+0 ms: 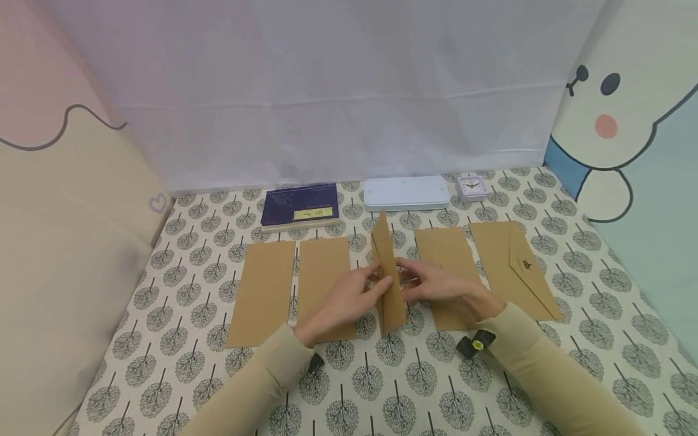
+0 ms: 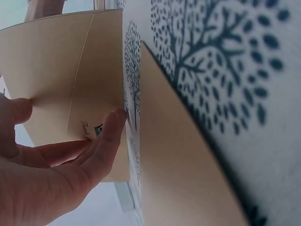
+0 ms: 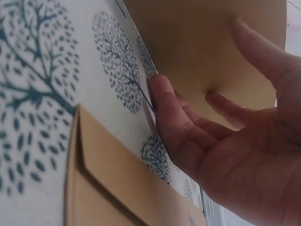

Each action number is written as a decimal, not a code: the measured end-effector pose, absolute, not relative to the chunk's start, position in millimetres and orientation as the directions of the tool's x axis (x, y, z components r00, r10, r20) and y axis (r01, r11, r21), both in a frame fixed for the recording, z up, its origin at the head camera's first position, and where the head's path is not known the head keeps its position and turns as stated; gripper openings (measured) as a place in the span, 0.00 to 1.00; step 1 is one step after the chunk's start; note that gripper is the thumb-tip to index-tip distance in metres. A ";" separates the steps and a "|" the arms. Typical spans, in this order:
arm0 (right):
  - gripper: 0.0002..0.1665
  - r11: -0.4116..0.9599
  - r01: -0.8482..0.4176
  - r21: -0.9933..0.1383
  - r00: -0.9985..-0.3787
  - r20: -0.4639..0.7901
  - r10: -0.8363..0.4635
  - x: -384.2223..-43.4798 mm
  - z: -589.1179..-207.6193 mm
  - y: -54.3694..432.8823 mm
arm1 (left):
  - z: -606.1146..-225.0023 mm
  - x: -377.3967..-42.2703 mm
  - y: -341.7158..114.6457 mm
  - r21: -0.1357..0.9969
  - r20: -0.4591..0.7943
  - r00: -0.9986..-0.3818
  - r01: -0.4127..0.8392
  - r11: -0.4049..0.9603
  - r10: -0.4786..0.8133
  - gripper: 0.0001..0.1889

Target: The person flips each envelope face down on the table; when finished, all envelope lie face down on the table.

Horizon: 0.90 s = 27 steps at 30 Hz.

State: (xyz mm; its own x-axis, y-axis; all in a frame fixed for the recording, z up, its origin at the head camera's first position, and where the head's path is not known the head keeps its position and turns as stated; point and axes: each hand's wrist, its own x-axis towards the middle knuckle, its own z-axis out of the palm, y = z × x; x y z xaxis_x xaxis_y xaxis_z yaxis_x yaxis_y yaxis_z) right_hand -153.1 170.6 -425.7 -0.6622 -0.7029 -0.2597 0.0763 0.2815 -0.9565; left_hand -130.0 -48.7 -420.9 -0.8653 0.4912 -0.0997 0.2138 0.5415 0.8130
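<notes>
A brown kraft-paper envelope [image 1: 389, 303] stands upright on its long edge, leaning right, between both hands. My left hand [image 1: 357, 293] touches its left face with thumb and fingertips, beside the flap seam and small printed mark, as the left wrist view shows. On the opposite plain face, my right hand [image 1: 436, 281] rests its thumb tip [image 3: 240, 28] and a fingertip; its lower fingers lie near the bottom edge. Neither hand plainly pinches the paper. Flat brown envelopes lie either side: a left one [image 1: 262, 297], an inner left one [image 1: 322, 260], and an inner right one [image 1: 449, 248].
Farther right lies an envelope [image 1: 498, 260] with its flap and logo up. Behind stand a dark blue book [image 1: 300, 203], a white tin case [image 1: 406, 192] and a small lilac clock [image 1: 471, 188]. A tree-patterned cloth [image 1: 185, 363] covers the table; a pale curtain hangs behind.
</notes>
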 end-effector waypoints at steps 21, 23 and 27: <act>0.40 0.267 0.124 -0.956 -0.659 -0.280 -0.698 -151.3 -416.3 166.7 | -410.6 -121.2 -50.8 0.882 -0.076 -0.890 0.150 0.447 0.450 0.33; 0.39 0.275 0.114 -0.955 -0.663 -0.279 -0.695 -150.8 -416.3 166.8 | -409.7 -121.6 -52.0 0.901 -0.063 -0.889 0.145 0.409 0.454 0.31; 0.37 0.315 0.089 -0.945 -0.680 -0.289 -0.674 -149.7 -415.1 166.5 | -408.1 -122.7 -55.3 0.935 -0.022 -0.894 0.141 0.327 0.448 0.26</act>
State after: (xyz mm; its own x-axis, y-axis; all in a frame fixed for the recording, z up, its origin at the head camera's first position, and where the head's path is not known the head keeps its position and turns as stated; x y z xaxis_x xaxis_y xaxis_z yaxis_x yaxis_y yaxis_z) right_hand -149.7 166.5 -415.1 -0.6797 -0.6742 -0.2887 0.0894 0.3146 -0.9450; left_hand -122.7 -55.3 -408.1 -0.8936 0.4483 -0.0223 0.1407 0.3268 0.9346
